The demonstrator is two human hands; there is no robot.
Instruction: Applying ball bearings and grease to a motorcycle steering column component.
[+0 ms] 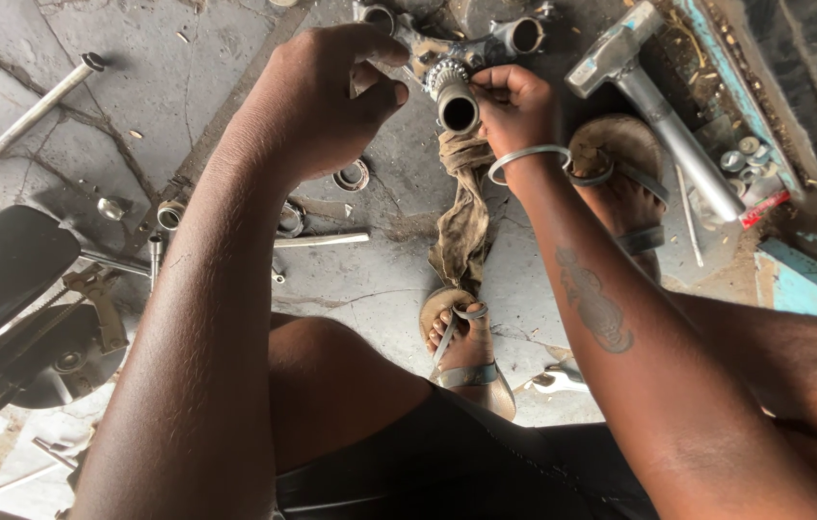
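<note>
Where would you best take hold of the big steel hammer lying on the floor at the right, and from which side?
Probably by the long round handle of the steel hammer, coming from above. The handle lies flat on the concrete floor, free along its upper length, while the blocky head is wide and angular. Its lower end runs into small metal cylinders, so grip mid-handle.

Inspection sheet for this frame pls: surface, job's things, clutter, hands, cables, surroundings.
Surface: cracked grey concrete floor, dusty.
Job's things: metal part with tube sockets and a toothed ring, held up over a dirty rag.
Clutter: hammer, steel rod, bearing rings, small sockets, flat bar.
Hands: left hand pinching at the part's top; right hand gripping beside the tube, bangle on wrist.
Cables: nothing seen.
Surroundings: dark machine parts at left, blue painted edge at right, sandalled feet on floor.
</note>
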